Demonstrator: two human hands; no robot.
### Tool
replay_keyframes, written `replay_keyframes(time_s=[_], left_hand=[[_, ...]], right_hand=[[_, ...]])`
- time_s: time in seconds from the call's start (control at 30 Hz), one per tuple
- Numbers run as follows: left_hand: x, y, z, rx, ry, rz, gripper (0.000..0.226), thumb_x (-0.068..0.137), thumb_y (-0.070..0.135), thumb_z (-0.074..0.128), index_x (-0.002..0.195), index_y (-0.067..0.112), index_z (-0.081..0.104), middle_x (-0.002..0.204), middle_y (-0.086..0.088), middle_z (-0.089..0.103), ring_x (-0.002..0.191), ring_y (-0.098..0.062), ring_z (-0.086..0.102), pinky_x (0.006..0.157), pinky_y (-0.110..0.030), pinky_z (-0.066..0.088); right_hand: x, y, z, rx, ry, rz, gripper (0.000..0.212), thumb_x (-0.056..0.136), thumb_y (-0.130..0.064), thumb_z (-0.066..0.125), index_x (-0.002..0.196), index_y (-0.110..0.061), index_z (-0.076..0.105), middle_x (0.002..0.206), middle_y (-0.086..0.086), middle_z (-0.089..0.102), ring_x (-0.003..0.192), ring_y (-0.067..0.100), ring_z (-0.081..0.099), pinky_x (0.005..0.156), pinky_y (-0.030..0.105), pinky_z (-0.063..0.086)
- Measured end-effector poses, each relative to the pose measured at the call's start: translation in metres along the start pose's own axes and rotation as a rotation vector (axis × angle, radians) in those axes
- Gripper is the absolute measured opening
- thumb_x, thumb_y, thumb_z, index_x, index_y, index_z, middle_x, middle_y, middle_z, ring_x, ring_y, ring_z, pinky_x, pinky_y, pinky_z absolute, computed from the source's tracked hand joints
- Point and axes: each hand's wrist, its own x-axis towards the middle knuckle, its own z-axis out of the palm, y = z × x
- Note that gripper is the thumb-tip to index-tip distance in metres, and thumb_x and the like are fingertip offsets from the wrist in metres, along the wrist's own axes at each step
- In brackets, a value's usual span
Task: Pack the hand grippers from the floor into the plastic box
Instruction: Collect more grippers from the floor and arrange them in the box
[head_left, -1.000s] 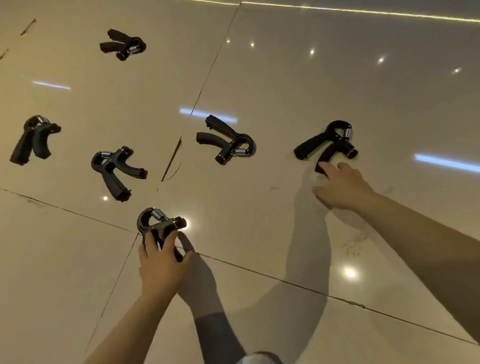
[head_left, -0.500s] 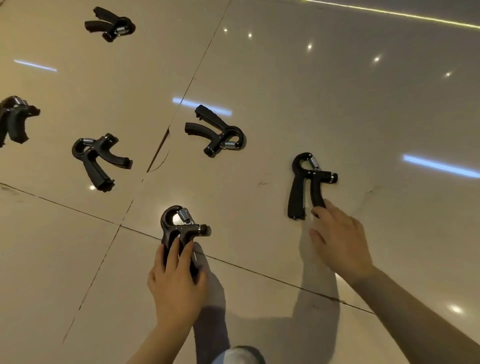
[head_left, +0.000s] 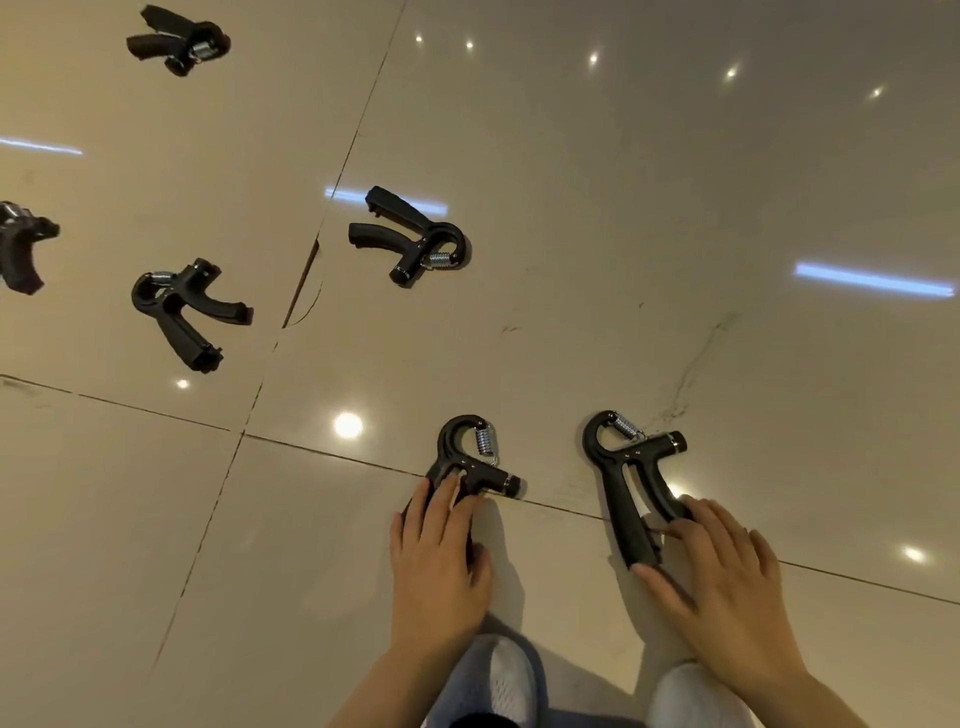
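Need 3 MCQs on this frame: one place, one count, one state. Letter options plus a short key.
1. Where does the left hand rest?
A. on a hand gripper's handles
B. on bare floor
C. on a box

2. How many hand grippers show?
A. four
B. six
C. eight

3. The gripper under the right hand is:
A. lifted
B. flat on the floor
C. in a box

Key: A, fingers lie over the near-left gripper; B, six black ones counted, one cut off at the left edge; B, the near-right gripper lies on the floor tile.
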Motion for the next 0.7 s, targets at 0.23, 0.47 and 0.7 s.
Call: replay_keyframes(time_s=[0.23,0.47,0.7], left_hand=[[-0.017,-0.009,0.003,-0.042,0.035,-0.321,0.076,0.065,0.059,0.054,0.128,0.018,0.039,0.133,-0.015,0.039,0.119,-0.037,0.036,0.092,-0.051,0.041],[-0.007,-0.006,-0.002,-0.105,0.029,-0.315,0.075,0.066,0.039,0.076,0.13,0.016,0.043,0.125,-0.011,0.04,0.115,-0.033,0.036,0.087,-0.035,0.036],[-0.006,-0.003,-0.011,-0.019,-0.029,-0.316,0.084,0.064,0.041,0.078,0.135,0.019,0.04,0.133,-0.011,0.036,0.121,-0.032,0.033,0.088,-0.037,0.042]], right_hand=[[0.013,-0.006,0.003,-0.011,0.057,-0.041,0.071,0.053,-0.057,0.08,0.1,-0.014,0.051,0.11,0.009,0.051,0.104,0.034,0.054,0.085,0.052,0.046],[0.017,-0.008,0.002,-0.009,0.08,-0.022,0.078,0.054,-0.072,0.067,0.106,-0.016,0.048,0.107,0.007,0.055,0.101,0.031,0.055,0.085,0.049,0.046],[0.015,-0.013,0.003,-0.013,0.051,0.06,0.089,0.063,-0.076,0.052,0.129,-0.016,0.044,0.113,0.009,0.058,0.105,0.034,0.056,0.086,0.051,0.046]])
